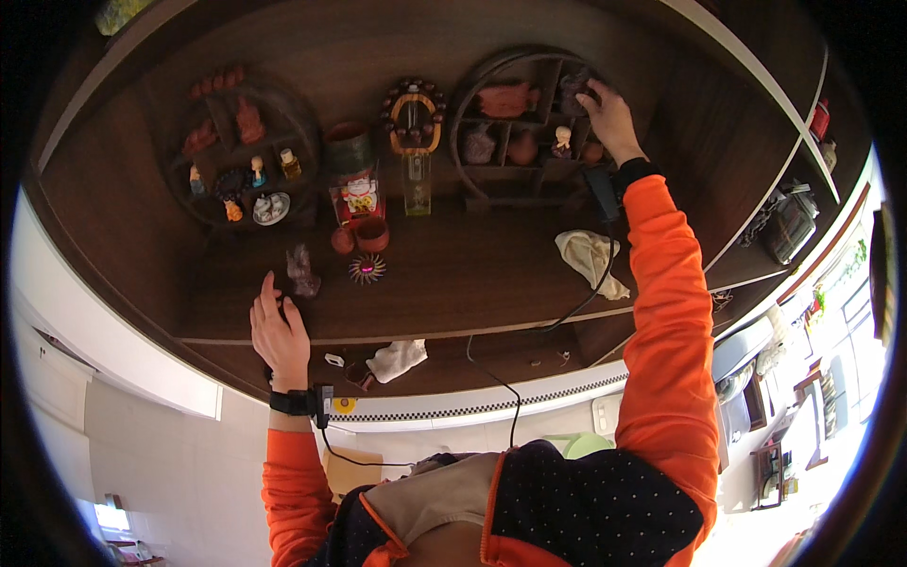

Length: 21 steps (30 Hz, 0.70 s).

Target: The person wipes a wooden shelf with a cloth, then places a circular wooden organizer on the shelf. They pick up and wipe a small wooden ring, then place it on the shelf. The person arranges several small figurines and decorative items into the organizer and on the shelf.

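My right hand [611, 120] reaches into the upper right compartment of a round wooden display rack [464, 163]. Its fingertips are on a dark purple figurine [572, 91] that stands there, partly in shadow. My left hand [280, 329] hovers at the shelf's front edge with fingers apart and nothing in it. Just beyond those fingers a small purple carved figurine [303, 273] stands on the brown wooden shelf [453, 298]. The same rack holds a reddish fish-shaped carving [506, 99], a purple carved piece [480, 144], a round brown pot [522, 149] and a small monk figurine [562, 140].
Another round rack [308, 127] with several ornaments stands at left. Between the racks are a bead bracelet on a stand [413, 127], a lucky cat [361, 195] and a clay cup [372, 234]. A cream cloth [592, 259] lies at right; a black cable [577, 308] crosses the shelf edge.
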Available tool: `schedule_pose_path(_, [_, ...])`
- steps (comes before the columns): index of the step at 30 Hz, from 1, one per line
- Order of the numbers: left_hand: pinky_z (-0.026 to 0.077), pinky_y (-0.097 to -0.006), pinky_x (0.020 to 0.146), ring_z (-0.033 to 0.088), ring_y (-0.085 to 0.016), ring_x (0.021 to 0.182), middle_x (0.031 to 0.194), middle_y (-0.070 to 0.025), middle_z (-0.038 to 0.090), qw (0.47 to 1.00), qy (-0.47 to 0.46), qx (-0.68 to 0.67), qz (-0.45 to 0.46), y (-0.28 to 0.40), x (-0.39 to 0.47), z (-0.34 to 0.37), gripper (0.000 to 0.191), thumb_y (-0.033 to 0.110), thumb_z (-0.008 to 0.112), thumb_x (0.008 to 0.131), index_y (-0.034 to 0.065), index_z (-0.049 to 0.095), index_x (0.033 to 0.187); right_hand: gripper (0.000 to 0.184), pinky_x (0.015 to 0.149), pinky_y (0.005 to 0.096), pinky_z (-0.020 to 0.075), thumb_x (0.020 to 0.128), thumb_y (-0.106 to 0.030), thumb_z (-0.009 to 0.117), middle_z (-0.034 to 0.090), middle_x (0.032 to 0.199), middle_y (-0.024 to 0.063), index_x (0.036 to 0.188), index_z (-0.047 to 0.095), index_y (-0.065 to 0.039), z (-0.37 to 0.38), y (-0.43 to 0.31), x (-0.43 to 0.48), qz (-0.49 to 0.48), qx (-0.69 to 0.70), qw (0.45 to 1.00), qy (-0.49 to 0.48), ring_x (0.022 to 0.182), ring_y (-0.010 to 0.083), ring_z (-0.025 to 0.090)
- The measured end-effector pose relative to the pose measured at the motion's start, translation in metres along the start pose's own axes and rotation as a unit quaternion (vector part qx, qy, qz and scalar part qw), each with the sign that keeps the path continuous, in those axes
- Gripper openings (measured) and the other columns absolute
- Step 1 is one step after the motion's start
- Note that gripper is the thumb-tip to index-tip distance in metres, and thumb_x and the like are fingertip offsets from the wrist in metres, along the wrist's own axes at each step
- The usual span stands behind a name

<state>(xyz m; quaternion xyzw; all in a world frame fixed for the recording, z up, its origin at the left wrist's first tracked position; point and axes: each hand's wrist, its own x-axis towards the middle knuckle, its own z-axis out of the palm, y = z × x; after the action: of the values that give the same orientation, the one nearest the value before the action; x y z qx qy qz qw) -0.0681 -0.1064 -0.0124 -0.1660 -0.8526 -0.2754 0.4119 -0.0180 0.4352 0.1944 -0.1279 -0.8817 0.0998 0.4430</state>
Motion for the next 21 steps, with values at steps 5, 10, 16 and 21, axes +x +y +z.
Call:
schedule_pose_path(5, [0.049,-0.0395,0.077,0.059,-0.027,0.088,0.099,-0.0081,0.062,1.000,-0.005,0.002,-0.004,0.001,0.000,-0.001,0.041,0.014,0.048,0.094,0.0113,0.051,0.134,0.046,0.094,0.0411,0.0489,0.093,-0.030,0.063,0.063,0.119,0.0246,0.130,0.057,-0.003,0.002,0.001,-0.002,0.015,0.017,1.000,0.016,0.111,0.0378,0.061])
schedule_pose_path(10, [0.049,-0.0393,0.077,0.060,-0.027,0.088,0.099,-0.0082,0.062,1.000,-0.004,0.002,0.000,0.002,0.001,-0.001,0.041,0.013,0.048,0.094,0.0116,0.051,0.134,0.047,0.090,0.0397,0.0496,0.092,-0.030,0.064,0.064,0.116,0.0248,0.129,0.057,-0.002,-0.001,-0.002,-0.009,0.054,0.044,0.997,0.023,0.107,0.0381,0.062])
schedule_pose_path(16, [0.049,-0.0398,0.077,0.059,-0.027,0.088,0.099,-0.0084,0.063,1.000,0.007,-0.002,0.004,0.003,0.001,-0.001,0.041,0.012,0.049,0.093,0.0107,0.051,0.134,0.046,0.074,0.0335,0.0533,0.091,-0.025,0.066,0.066,0.111,0.0178,0.127,0.056,0.002,0.004,-0.025,-0.062,0.049,0.139,0.989,-0.031,0.078,0.0218,0.066])
schedule_pose_path(21, [0.047,-0.0428,0.080,0.058,-0.033,0.092,0.099,-0.0112,0.061,0.999,-0.021,-0.017,-0.026,0.006,0.001,-0.002,0.043,0.011,0.051,0.091,0.0087,0.051,0.133,0.042,0.068,0.0292,0.0533,0.092,-0.019,0.066,0.066,0.110,0.0170,0.125,0.056,0.005,0.021,-0.038,-0.096,0.057,0.193,0.976,-0.077,0.075,0.0170,0.065])
